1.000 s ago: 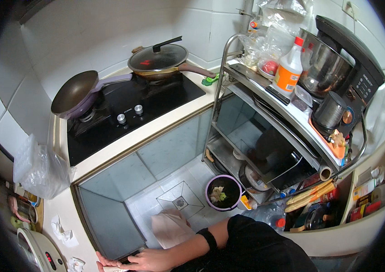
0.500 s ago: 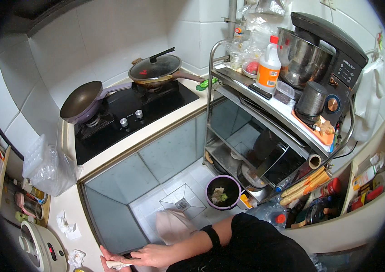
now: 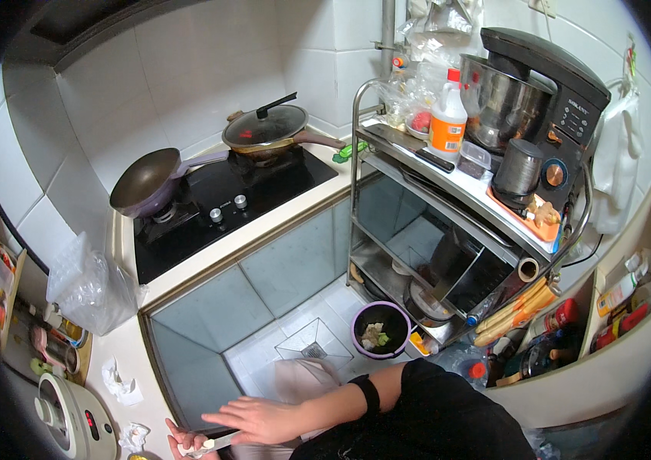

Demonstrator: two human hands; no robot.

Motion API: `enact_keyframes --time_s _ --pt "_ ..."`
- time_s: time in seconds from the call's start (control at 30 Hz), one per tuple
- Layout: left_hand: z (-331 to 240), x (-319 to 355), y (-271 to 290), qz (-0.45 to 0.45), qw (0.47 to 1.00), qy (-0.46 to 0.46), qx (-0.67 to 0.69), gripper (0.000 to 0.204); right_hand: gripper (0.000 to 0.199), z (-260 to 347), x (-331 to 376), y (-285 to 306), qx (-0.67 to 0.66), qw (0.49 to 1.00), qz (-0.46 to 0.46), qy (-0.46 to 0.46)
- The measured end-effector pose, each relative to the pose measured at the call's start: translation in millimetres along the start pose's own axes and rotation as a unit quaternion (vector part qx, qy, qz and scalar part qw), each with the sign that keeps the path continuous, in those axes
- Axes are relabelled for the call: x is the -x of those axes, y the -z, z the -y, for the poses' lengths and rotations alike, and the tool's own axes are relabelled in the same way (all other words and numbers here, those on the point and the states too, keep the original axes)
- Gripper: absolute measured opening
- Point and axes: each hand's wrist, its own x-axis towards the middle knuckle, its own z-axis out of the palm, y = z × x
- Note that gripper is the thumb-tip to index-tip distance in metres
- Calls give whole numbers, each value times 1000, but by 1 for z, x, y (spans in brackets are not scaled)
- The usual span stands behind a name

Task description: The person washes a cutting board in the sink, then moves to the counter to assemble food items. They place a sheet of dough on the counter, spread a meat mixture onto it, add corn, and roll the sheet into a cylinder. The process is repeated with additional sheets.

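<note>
At the lower edge, my left hand (image 3: pixel 176 438) curls around a small whitish thing (image 3: pixel 207 445), too small and partly covered to name. My right hand (image 3: pixel 260 418) hovers just above and beside it, fingers stretched out and apart. A pale strip shows beneath the right palm; whether it belongs to the whitish thing I cannot tell. Both hands are at the front edge of the cream counter (image 3: pixel 155 395). Close by on the counter lie a crumpled tissue (image 3: pixel 134 437) and another white tissue (image 3: pixel 120 381).
A cream electric pot (image 3: pixel 84 422) and a clear plastic bag (image 3: pixel 92 287) stand left. The black hob (image 3: pixel 187 238) holds a purple pan (image 3: pixel 145 180) and a lidded pan (image 3: pixel 266 126). A purple-rimmed bin (image 3: pixel 381 353) with scraps sits beside a loaded metal rack (image 3: pixel 355 176).
My right hand has lifted slightly off the left, its fingers now spread. More of the whitish thing shows in my left hand. The whole view has shifted a little.
</note>
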Motion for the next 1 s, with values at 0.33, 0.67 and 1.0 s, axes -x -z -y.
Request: enact_keyframes --time_s 0.33,0.67,1.0 --pt "-11 -36 -18 -41 999 -26 -4 33 51 -58 -47 34 -48 993 20 -104" --pt "-18 -40 -10 -41 998 -41 -35 34 38 -56 -49 -3 -106 989 92 -46" --pt "-22 31 18 -35 981 -182 -50 39 46 12 -36 -48 -146 961 224 65"
